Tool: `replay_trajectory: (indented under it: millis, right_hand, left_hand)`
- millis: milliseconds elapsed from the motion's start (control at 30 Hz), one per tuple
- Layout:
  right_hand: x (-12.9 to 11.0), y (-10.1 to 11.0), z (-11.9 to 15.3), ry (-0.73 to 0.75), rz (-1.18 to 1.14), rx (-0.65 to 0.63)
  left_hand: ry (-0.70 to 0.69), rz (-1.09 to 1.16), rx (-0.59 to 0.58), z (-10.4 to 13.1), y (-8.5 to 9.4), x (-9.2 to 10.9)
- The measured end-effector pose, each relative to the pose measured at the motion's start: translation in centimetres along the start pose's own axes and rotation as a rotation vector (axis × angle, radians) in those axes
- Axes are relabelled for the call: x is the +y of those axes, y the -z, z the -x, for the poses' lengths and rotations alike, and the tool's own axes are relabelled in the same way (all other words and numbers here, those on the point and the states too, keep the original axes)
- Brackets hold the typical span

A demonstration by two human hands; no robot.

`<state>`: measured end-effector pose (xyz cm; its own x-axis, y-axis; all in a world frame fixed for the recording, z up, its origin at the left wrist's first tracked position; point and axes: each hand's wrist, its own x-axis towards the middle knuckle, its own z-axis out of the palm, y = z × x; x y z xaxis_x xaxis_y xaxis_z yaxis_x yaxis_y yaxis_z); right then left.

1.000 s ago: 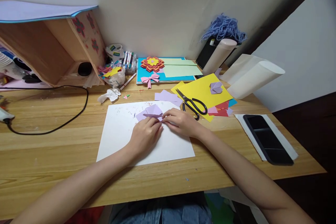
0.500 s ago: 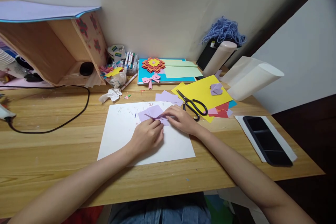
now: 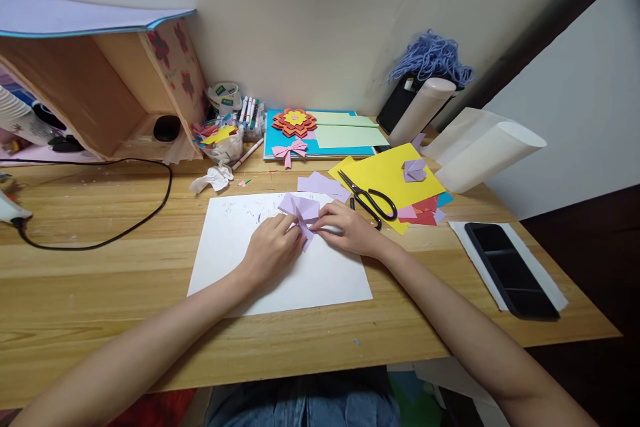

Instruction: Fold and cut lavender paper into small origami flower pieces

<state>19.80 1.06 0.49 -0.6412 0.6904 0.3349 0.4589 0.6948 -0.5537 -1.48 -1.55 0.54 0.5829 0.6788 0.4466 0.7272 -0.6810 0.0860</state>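
Observation:
A folded piece of lilac paper, creased and standing partly off the surface, is between my two hands over a white sheet. My left hand pinches its near left part, with the fingers curled. From the other side, my right hand grips the right edge between thumb and fingers. Flat lilac pieces lie just beyond the sheet. Black-handled scissors rest close to my right hand, partly on yellow paper.
A small folded lilac piece sits on the yellow paper. Behind are a red-and-yellow paper flower, a pink paper bow and a bowl of scraps. At right lies a phone; a black cable loops at left.
The lilac paper has been turned and raised between my hands, its near part now pointing down toward me. My left hand has shifted slightly up and left. The view has moved a little.

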Motion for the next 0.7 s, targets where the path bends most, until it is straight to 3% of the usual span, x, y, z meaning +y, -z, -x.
replay_trajectory:
  millis: [367, 567, 700]
  right_hand:
    - [-0.4, -0.8, -0.1, 0.112, 0.003, -0.006]
    - [-0.6, -1.1, -0.2, 0.109, -0.015, -0.042]
    - [-0.4, -1.0, -0.1, 0.106, -0.067, -0.037]
  left_hand:
    - [0.415, 0.024, -0.136, 0.6, 0.5, 0.2]
    - [0.509, 0.221, -0.141, 0.5, 0.5, -0.5]
    - [0.487, 0.36, -0.143, 0.2, 0.2, -1.3]
